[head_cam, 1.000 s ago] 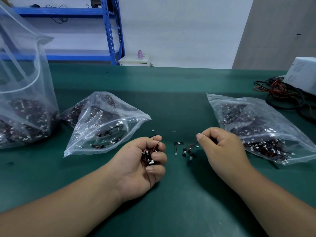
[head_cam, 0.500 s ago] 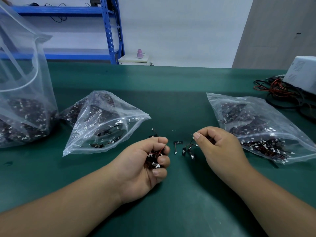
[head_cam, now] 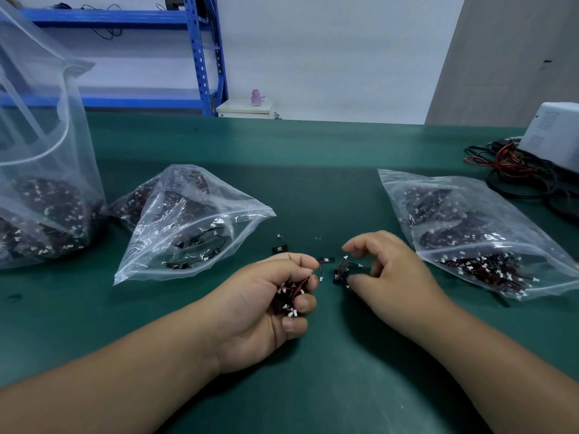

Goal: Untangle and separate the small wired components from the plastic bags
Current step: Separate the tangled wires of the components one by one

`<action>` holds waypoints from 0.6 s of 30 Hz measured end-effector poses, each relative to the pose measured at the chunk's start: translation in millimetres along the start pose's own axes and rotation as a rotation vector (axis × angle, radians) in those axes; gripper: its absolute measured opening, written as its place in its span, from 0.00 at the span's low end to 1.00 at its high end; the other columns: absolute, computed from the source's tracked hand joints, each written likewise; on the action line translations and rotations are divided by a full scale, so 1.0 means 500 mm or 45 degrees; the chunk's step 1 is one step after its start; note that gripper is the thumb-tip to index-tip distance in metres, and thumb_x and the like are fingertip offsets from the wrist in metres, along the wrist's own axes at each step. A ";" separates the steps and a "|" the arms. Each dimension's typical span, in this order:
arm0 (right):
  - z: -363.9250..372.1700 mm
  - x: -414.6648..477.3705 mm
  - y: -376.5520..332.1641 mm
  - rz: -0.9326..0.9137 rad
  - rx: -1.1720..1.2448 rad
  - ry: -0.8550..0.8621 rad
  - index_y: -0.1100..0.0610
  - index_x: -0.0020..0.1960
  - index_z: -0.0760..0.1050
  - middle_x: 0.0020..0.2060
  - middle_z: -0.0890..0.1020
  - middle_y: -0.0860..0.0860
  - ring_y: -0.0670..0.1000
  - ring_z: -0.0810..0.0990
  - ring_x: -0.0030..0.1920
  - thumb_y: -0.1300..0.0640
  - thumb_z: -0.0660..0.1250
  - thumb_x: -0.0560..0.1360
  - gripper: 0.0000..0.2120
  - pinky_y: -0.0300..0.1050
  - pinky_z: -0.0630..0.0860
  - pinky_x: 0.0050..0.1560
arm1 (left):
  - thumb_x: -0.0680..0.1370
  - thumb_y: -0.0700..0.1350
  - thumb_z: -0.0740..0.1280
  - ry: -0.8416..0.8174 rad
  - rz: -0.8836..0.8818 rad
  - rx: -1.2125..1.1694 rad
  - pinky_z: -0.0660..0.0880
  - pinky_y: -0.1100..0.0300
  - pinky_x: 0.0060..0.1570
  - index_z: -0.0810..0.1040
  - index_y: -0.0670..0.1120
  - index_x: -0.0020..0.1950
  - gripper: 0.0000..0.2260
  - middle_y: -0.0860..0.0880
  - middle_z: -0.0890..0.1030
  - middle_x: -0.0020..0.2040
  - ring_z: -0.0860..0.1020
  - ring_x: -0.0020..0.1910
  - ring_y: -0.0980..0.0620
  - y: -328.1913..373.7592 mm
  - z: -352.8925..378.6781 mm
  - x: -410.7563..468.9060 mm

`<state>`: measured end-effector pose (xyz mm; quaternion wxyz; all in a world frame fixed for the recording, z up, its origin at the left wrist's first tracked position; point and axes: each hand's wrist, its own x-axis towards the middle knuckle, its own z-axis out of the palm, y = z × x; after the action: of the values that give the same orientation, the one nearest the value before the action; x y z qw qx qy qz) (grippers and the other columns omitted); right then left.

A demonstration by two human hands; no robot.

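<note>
My left hand point(head_cam: 266, 311) rests on the surface point(head_cam: 313, 183), grip curled round a black-red wired components tangle point(head_cam: 289, 292) — right hand point(head_cam: 394, 277) just beside it, grip wide, clawed over loose components point(head_cam: 342, 272).

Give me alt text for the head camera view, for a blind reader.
A left hand grips a tangled clump of small wired components at a green table, while the right hand hovers, fingers loosely curled, over a few loose components. Clear plastic bags of more parts surround them: left bag, middle bag, right bag.
</note>
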<state>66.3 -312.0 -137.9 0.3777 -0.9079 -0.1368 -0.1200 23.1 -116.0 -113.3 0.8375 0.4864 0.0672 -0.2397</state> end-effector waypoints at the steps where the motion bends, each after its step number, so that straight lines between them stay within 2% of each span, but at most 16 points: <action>1: 0.001 -0.001 -0.001 -0.035 -0.079 -0.060 0.42 0.52 0.77 0.48 0.75 0.37 0.36 0.72 0.43 0.60 0.73 0.69 0.18 0.38 0.69 0.50 | 0.76 0.35 0.61 -0.004 0.004 0.007 0.60 0.65 0.20 0.75 0.45 0.47 0.07 0.46 0.74 0.35 0.68 0.27 0.53 0.000 0.001 0.000; 4: 0.004 -0.001 -0.003 -0.024 -0.235 -0.087 0.41 0.59 0.75 0.50 0.72 0.38 0.39 0.70 0.46 0.52 0.75 0.71 0.19 0.48 0.71 0.58 | 0.76 0.35 0.61 -0.017 0.024 0.049 0.60 0.65 0.20 0.75 0.45 0.46 0.07 0.46 0.74 0.35 0.68 0.27 0.53 -0.001 0.002 -0.001; 8: 0.008 0.002 -0.001 0.069 -0.285 0.019 0.44 0.59 0.73 0.46 0.72 0.41 0.45 0.73 0.45 0.46 0.74 0.73 0.18 0.49 0.73 0.53 | 0.75 0.35 0.62 -0.028 0.031 0.070 0.62 0.65 0.21 0.75 0.45 0.48 0.06 0.46 0.75 0.36 0.70 0.28 0.52 -0.002 0.003 -0.001; 11: 0.008 0.000 0.001 0.078 -0.138 0.097 0.44 0.50 0.73 0.39 0.74 0.43 0.43 0.74 0.39 0.54 0.73 0.74 0.10 0.45 0.73 0.44 | 0.72 0.37 0.66 -0.011 0.008 0.014 0.64 0.64 0.21 0.77 0.45 0.49 0.07 0.45 0.77 0.37 0.72 0.28 0.51 0.002 0.003 0.001; 14: 0.005 -0.007 -0.004 0.061 -0.007 0.088 0.45 0.43 0.74 0.35 0.79 0.42 0.45 0.76 0.35 0.63 0.69 0.70 0.12 0.45 0.75 0.37 | 0.70 0.37 0.67 0.024 -0.039 -0.113 0.69 0.63 0.21 0.78 0.44 0.50 0.09 0.44 0.78 0.37 0.76 0.29 0.50 0.008 0.000 0.004; 18: 0.008 -0.012 -0.012 -0.054 -0.086 -0.029 0.47 0.42 0.79 0.34 0.80 0.42 0.44 0.77 0.38 0.64 0.68 0.68 0.12 0.45 0.76 0.41 | 0.69 0.35 0.65 0.055 -0.085 -0.301 0.80 0.55 0.27 0.79 0.41 0.52 0.13 0.41 0.81 0.39 0.83 0.34 0.43 0.016 -0.005 0.007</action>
<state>59.1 -305.8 -138.6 0.3427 -0.9183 -0.1562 -0.1223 30.2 -111.8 -109.9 0.8789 0.3868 0.1293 -0.2473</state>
